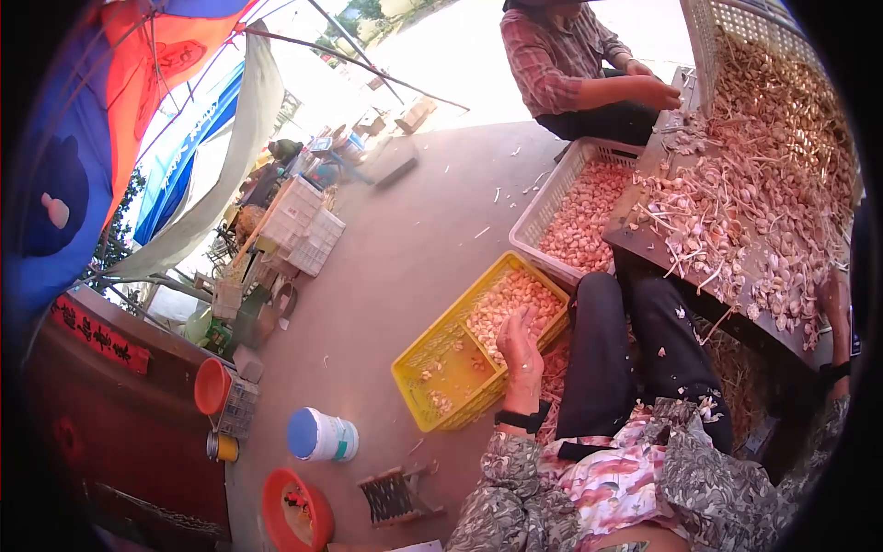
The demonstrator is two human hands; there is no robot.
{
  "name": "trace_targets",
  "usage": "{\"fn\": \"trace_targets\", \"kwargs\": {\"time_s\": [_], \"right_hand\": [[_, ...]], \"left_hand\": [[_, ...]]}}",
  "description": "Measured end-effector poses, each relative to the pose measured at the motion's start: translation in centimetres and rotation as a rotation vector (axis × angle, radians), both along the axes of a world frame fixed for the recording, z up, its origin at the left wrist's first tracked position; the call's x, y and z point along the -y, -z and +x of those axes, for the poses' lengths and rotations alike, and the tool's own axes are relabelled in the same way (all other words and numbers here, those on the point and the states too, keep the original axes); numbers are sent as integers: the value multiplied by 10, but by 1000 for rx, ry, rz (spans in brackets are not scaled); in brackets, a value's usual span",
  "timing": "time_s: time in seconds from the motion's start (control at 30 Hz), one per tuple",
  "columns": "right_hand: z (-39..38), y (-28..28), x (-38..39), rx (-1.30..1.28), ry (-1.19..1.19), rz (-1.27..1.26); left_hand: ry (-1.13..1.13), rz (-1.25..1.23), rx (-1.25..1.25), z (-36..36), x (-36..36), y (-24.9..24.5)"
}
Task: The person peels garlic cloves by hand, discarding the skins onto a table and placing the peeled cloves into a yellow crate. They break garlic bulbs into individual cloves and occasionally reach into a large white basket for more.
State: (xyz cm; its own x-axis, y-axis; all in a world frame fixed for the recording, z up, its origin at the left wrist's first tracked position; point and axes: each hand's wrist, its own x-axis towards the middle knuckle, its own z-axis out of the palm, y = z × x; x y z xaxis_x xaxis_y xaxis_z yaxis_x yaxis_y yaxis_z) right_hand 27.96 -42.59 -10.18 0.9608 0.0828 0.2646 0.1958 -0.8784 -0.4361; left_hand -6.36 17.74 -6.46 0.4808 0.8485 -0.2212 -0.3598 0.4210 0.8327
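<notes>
My left hand (521, 357), with a dark band at the wrist, is held over the near side of the yellow crate (411, 402). Its fingers look stretched out, and I see nothing in them. Pinkish garlic cloves (515, 302) fill one half of that crate; only a few are scattered in the other. At the far right, my right hand (834, 299) is beside the edge of a table heaped with garlic (727, 216) and dry stems. Its fingers are dim and I cannot make them out.
A white crate (526, 230) of cloves stands between the yellow crate and the table (635, 241). Across sits a person in a plaid shirt (543, 69). On the floor are a white bucket (322, 435), a red basin (299, 515) and a small folding stool (395, 497).
</notes>
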Motion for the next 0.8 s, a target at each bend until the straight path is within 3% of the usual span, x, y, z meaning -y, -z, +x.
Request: {"fn": "trace_targets", "kwargs": {"time_s": [0.1,0.2,0.4,0.5,0.53,0.6,0.67,0.8], "right_hand": [[-37,-44,-27,-127,-11,433],[-72,-76,-66,-222,-63,677],[-133,-105,-162,-420,-284,947],[-170,-125,-230,-429,-508,1173],[-178,-128,-243,-466,-516,1154],[-193,-126,-272,-611,-681,1349],[-200,-119,-288,-662,-624,1464],[-211,-114,-299,-679,-600,1460]], "left_hand": [[17,21,4,4,9,-16],[67,67,56,10,25,-22],[401,150,99,30,75,-46],[635,225,105,44,116,-55],[679,236,89,45,125,-58],[775,283,57,46,153,-64],[829,264,51,46,166,-63],[829,272,31,47,178,-65]]}}
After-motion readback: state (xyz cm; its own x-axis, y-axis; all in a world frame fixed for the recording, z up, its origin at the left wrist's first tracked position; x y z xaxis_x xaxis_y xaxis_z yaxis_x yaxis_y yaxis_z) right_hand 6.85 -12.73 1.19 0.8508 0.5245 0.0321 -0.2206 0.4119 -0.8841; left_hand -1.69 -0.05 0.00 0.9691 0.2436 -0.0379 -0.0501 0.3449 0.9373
